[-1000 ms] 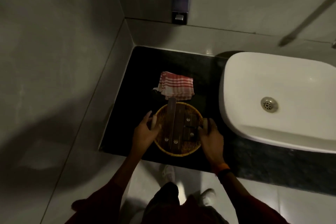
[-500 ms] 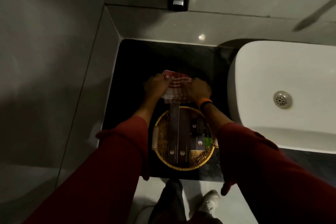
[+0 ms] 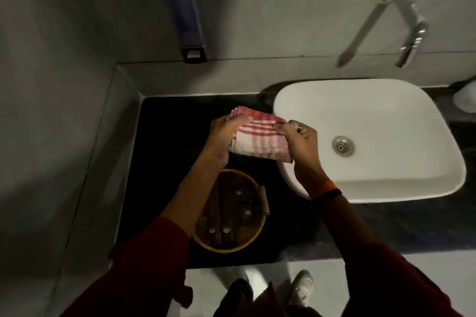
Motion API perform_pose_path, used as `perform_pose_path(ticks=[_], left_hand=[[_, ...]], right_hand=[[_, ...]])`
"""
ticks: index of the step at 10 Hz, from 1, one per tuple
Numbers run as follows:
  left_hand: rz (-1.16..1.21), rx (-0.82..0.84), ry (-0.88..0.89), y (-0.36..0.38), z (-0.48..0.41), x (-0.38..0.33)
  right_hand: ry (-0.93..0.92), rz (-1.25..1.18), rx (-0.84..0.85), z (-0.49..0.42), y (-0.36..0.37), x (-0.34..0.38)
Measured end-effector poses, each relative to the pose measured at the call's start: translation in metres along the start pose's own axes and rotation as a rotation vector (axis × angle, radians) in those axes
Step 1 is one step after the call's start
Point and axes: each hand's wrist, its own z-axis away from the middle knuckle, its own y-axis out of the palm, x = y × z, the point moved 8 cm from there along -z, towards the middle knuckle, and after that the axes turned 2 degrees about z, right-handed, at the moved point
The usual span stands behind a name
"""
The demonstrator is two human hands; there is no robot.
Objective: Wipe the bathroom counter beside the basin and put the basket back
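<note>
Dark stone bench (image 3: 167, 152) left of white basin (image 3: 386, 100). Both hands, left hand (image 3: 221, 136) and right hand (image 3: 301, 141), closed on folded checked cloth (image 3: 257, 137): soft, light, pinch edges. Wicker basket (image 3: 253, 234) sits near edge.

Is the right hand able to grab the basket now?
Probably not right away: the right hand and left hand both grip the cloth. The basket sits close below, nothing covering its right side.
</note>
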Motion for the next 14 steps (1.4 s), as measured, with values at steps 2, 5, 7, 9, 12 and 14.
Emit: perform_pose_path(ticks=[2,5,7,9,12,14], left_hand=[[0.059,0.148,0.048,0.16,0.028,0.021],[-0.23,0.19,0.14,0.44,0.0,0.09],[-0.378,0.187,0.183,0.579,-0.042,0.13],[-0.47,0.195,0.2,0.646,-0.088,0.18],[-1.572,0.247,0.435,0.669,-0.113,0.246],[-1.546,0.153,0.572,0.669,-0.105,0.211]], right_hand=[[-0.004,-0.198,-0.153,0.01,-0.161,0.019],[0.043,-0.121,-0.375,-0.053,-0.461,0.009],[0.022,0.03,-0.327,-0.125,-0.586,0.015],[-0.049,0.283,-0.254,-0.199,-0.652,-0.001],[0.07,1.302,-0.073,-0.233,-0.66,-0.068],[-0.211,1.19,-0.1,-0.222,-0.635,-0.029]])
